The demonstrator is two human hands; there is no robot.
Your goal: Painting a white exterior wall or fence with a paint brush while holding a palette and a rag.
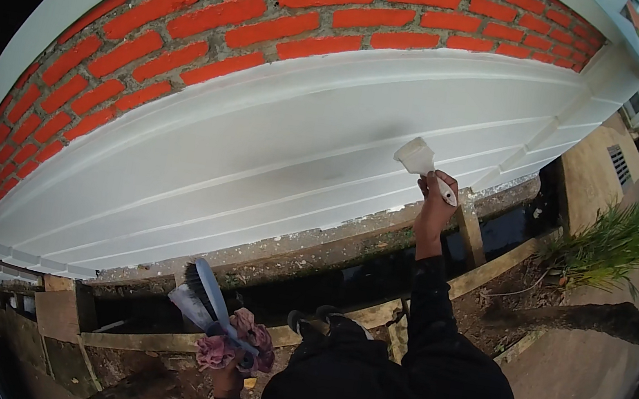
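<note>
My right hand (436, 204) is closed around the pale handle of a wide paintbrush (417, 156). Its bristle end points up and left, in front of the white lower wall (241, 171); whether it touches the wall I cannot tell. Low on the left, my left hand (228, 382) grips a bunched pink and purple rag (216, 352). Together with the rag it carries a blue-handled scrub brush (216, 295) with dark bristles. A pale, flat-looking item (189, 306) sits beside that brush, its kind unclear. The rag hides most of the left fingers.
Orange-red painted bricks (296, 23) run above the white wall. A dark drainage channel (264, 294) with a concrete edge (149, 342) and crossbeams lies between me and the wall. At right are a tree trunk (607, 321), a leafy green plant (610, 247) and a paved lane (579, 395).
</note>
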